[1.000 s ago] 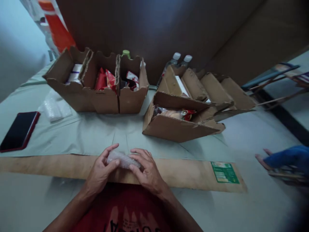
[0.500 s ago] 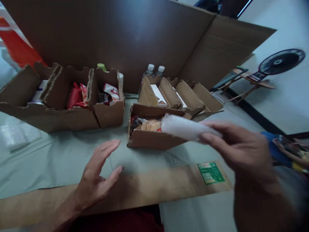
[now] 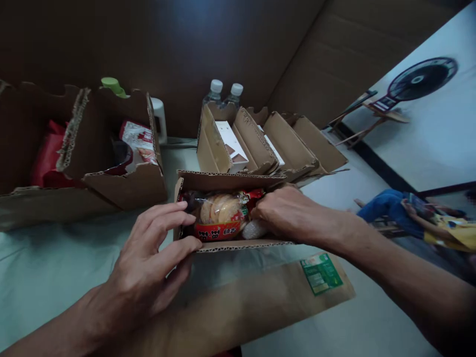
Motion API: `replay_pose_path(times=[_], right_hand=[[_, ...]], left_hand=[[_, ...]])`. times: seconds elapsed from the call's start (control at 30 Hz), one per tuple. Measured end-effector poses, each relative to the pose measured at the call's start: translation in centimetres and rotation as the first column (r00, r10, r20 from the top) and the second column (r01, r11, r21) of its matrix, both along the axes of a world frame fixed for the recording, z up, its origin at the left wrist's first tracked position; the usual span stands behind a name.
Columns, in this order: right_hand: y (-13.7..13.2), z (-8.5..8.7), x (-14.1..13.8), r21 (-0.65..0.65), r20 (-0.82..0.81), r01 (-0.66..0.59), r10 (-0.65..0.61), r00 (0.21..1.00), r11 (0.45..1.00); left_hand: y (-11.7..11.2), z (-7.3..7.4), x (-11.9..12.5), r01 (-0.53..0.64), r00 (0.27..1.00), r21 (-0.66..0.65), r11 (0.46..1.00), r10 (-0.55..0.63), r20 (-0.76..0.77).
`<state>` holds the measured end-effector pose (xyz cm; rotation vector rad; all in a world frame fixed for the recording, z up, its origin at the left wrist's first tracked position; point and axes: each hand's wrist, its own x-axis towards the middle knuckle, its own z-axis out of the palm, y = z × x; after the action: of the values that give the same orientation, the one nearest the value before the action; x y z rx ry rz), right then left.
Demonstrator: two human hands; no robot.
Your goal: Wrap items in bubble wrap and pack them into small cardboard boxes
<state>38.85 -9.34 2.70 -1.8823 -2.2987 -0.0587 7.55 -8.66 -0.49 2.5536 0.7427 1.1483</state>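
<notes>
left hand [image 3: 148, 258] gripping box [image 3: 223, 179] near-left corner; right hand [image 3: 286, 213] closed on wrap roll [image 3: 255, 229] beside snack pack [image 3: 219, 213], seat it gently, don't crush the pack

The cardboard box [image 3: 238, 245] in front is plain brown, and its cut rims show wavy corrugation. Inside lies a snack packet [image 3: 219, 218], clear over golden-yellow round crackers, with a red band printed in black characters. Beside it is a milky-white plastic roll [image 3: 255, 229]. The desk [image 3: 74, 258] cover is pale grey-green. The cardboard strip [image 3: 241, 297] is tan and carries a green-and-white label [image 3: 322, 272]. Behind, the water bottles [image 3: 216, 91] have white caps, and another bottle cap [image 3: 111, 86] is lime green. The left box [image 3: 122, 183], brown too, holds a red-and-white packet [image 3: 137, 141] and a plain red packet [image 3: 48, 153]. The fan [image 3: 420, 79] is black.
</notes>
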Motion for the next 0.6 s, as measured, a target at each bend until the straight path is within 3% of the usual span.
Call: replay_pose_path(times=[0.03, 0.1, 0.2, 0.3, 0.37, 0.4, 0.43, 0.5, 0.6], right_hand=[[0.2, -0.4, -0.6, -0.153, 0.054, -0.099, 0.108, 0.993, 0.983], [0.7, -0.5, -1.4, -0.398, 0.123, -0.205, 0.273, 0.954, 0.894], [0.5, 1.5, -1.0, -0.461, 0.104, -0.223, 0.302, 0.948, 0.859], [-2.1, 5.0, 1.3, -0.259, -0.025, -0.224, 0.226, 0.974, 0.939], [-5.2, 6.7, 3.0, -0.018, -0.070, -0.091, 0.090, 0.994, 0.996], [-6.9, 6.9, 3.8, 0.093, -0.096, 0.014, -0.005, 0.995, 0.996], [-8.5, 6.6, 4.3, 0.177, -0.138, 0.127, -0.103, 0.985, 0.976], [-10.7, 4.2, 4.7, 0.202, -0.272, 0.294, -0.235, 0.933, 0.934], [-11.4, -1.6, 3.6, 0.061, -0.485, 0.332, -0.263, 0.834, 0.941]], left_hand=[[0.0, 0.0, 0.0, 0.001, 1.000, -0.003, 1.000, -0.001, -0.004], [0.1, 0.0, 0.2, 0.008, 1.000, -0.006, 1.000, -0.008, -0.007], [0.3, 0.2, 0.4, 0.002, 1.000, -0.004, 1.000, -0.002, -0.008], [-0.2, 0.2, 0.0, -0.063, 0.997, -0.018, 0.998, 0.064, 0.035], [-1.0, -0.5, -0.9, -0.120, 0.987, -0.089, 0.989, 0.129, 0.098], [-1.5, -1.1, -1.3, -0.140, 0.980, -0.145, 0.979, 0.158, 0.119], [-2.1, -1.9, -1.7, -0.151, 0.976, -0.216, 0.965, 0.180, 0.122], [-3.2, -3.7, -2.1, -0.150, 0.977, -0.375, 0.915, 0.194, 0.083], [-4.0, -6.3, -1.0, -0.091, 0.983, -0.569, 0.817, 0.165, 0.079]])
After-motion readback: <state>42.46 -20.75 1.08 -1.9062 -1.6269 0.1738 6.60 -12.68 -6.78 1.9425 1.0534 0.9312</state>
